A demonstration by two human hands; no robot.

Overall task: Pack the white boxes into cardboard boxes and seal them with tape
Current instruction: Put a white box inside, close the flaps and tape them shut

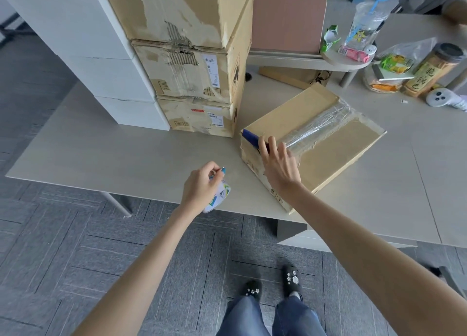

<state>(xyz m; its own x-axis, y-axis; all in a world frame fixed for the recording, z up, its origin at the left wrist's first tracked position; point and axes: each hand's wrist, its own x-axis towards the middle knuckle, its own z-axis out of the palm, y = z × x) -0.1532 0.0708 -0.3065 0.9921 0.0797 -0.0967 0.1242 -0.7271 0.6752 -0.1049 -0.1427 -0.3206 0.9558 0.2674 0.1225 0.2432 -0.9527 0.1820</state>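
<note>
**Inspector A:** Position of the arms?

**Inspector B:** Both bare forearms reach forward over the near edge of the table. The right hand is extended onto the near corner of the closed cardboard box, palm down, wrist roughly level with the box top.

**Inspector A:** Its grip?

**Inspector B:** Fingers curled over a blue-handled tool lying at the box corner; the hand covers most of the tool, so what kind it is cannot be told. A strip of clear tape runs along the centre seam of the box, wrinkled, from the hand toward the far edge.

**Inspector A:** The left hand?

**Inspector B:** Held above the table edge, well apart from the box, fingers closed around a small white item with a blue and green label, a blue tip showing at the fingertips.

**Inspector A:** Other stock?

**Inspector B:** Three worn cardboard cartons stacked behind, touching a stack of white boxes on their left
</note>
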